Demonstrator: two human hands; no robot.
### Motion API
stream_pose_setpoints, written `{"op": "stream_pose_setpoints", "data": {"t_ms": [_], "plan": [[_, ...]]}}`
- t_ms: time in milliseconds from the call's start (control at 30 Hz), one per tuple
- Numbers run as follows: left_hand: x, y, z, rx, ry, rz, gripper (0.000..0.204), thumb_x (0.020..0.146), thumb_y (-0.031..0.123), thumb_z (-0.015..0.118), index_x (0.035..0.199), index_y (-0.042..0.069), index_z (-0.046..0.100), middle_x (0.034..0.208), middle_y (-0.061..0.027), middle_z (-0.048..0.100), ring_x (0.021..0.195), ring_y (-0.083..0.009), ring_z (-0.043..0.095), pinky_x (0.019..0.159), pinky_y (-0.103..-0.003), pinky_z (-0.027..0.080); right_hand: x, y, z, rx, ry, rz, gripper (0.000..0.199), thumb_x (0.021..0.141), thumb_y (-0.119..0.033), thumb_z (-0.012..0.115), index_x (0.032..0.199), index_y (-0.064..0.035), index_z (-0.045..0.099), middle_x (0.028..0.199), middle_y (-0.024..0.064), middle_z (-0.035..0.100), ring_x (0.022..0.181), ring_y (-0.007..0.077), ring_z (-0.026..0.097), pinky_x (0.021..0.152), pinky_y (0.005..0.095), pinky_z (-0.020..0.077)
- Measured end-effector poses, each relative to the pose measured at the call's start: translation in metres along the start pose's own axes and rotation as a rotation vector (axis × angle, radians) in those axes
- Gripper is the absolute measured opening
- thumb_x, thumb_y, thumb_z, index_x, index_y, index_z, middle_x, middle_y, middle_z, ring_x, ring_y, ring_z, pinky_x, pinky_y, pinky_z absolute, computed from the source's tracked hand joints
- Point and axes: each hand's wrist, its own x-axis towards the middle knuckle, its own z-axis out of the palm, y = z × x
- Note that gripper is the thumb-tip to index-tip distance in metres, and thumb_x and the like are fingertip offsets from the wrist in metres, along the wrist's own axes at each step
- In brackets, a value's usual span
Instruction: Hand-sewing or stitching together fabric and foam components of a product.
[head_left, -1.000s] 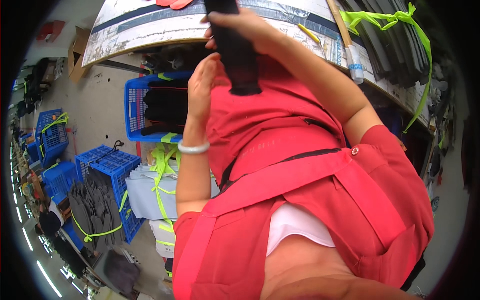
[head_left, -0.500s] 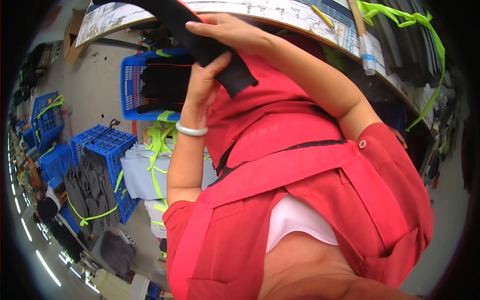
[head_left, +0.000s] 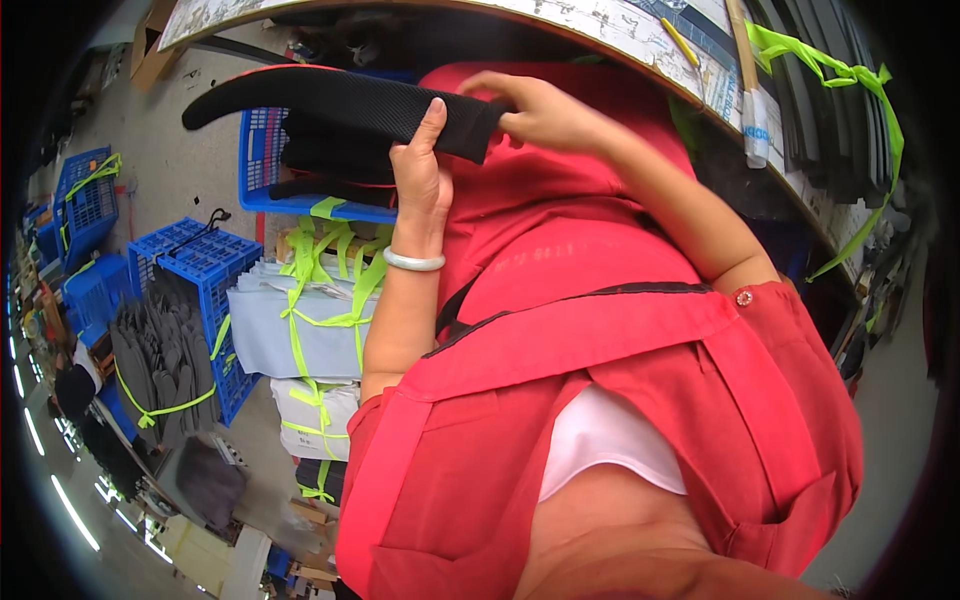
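A long, curved black textured fabric piece (head_left: pixel 330 95) with a red edge stretches leftward from in front of my red apron. My left hand (head_left: pixel 422 185), below a pale bracelet, is closed around it near its right end, thumb lying on top. At that squared right end, my right hand (head_left: pixel 555 115) has its bent fingers closed on the edge; its fingertips are partly hidden. Beneath the piece, more black fabric pieces (head_left: pixel 335 155) lie in a blue plastic crate (head_left: pixel 262 165).
A worktable (head_left: pixel 620 40) runs along the far side, with a yellow pen-like tool (head_left: pixel 680 42) and a stack of dark strips (head_left: pixel 835 95) on it. To the left are a blue crate (head_left: pixel 195 250), bundled grey pieces (head_left: pixel 165 360) and light-blue bundles (head_left: pixel 325 335) tied with green strips.
The black piece has swung from steeply slanted to nearly level, lower and away from the table. My right hand has moved from its upper side to its right end.
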Motion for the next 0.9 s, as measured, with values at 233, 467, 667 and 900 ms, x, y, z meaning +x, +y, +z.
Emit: {"op": "stream_pose_setpoints", "data": {"t_ms": [233, 467, 667, 900], "plan": [[-0.001, 0.001, 0.000, 0.135, -0.076, 0.102, 0.012, 0.088, 0.009, 0.068, 0.097, 0.002, 0.065, 0.094, -0.0040, 0.065, 0.082, -0.0107, 0.061, 0.080, -0.025, 0.049, 0.011, 0.002, 0.002, 0.136, 0.002, 0.095, 0.034, 0.095, -0.031, 0.057, 0.108, -0.0005, 0.062, 0.091, 0.0026, 0.063, 0.081, 0.0079, 0.056, 0.075, 0.0245, 0.0469], [-0.014, 0.002, -0.020, 0.176, -0.232, -0.173, 0.018, 0.088, 0.008, 0.065, 0.102, -0.002, 0.058, 0.080, -0.0088, 0.063, 0.053, -0.0160, 0.061, 0.049, -0.028, 0.054, 0.021, 0.028, 0.030, 0.353, 0.104, -0.006, 0.025, 0.096, -0.027, 0.057, 0.094, -0.0018, 0.060, 0.079, -0.0003, 0.060, 0.072, 0.0061, 0.054, 0.064, 0.0236, 0.0452], [-0.009, 0.011, -0.023, 0.347, -0.316, -0.185, 0.027, 0.087, 0.011, 0.068, 0.109, -0.002, 0.059, 0.089, -0.0099, 0.066, 0.072, -0.0159, 0.065, 0.063, -0.028, 0.055, 0.016, 0.021, 0.033, 0.023, 0.197, -0.093, 0.029, 0.096, -0.029, 0.055, 0.092, -0.0003, 0.056, 0.072, 0.0019, 0.052, 0.066, 0.0081, 0.046, 0.058, 0.0278, 0.0412], [0.011, 0.030, -0.043, -0.043, 0.013, -0.008, 0.016, 0.082, 0.007, 0.073, 0.095, 0.002, 0.064, 0.091, -0.0074, 0.066, 0.085, -0.0183, 0.064, 0.081, -0.032, 0.053, -0.009, -0.002, 0.035, -0.103, -0.091, -0.100, 0.031, 0.095, -0.032, 0.059, 0.097, -0.0007, 0.058, 0.074, 0.0008, 0.052, 0.069, 0.0070, 0.047, 0.060, 0.0268, 0.0401]]}}
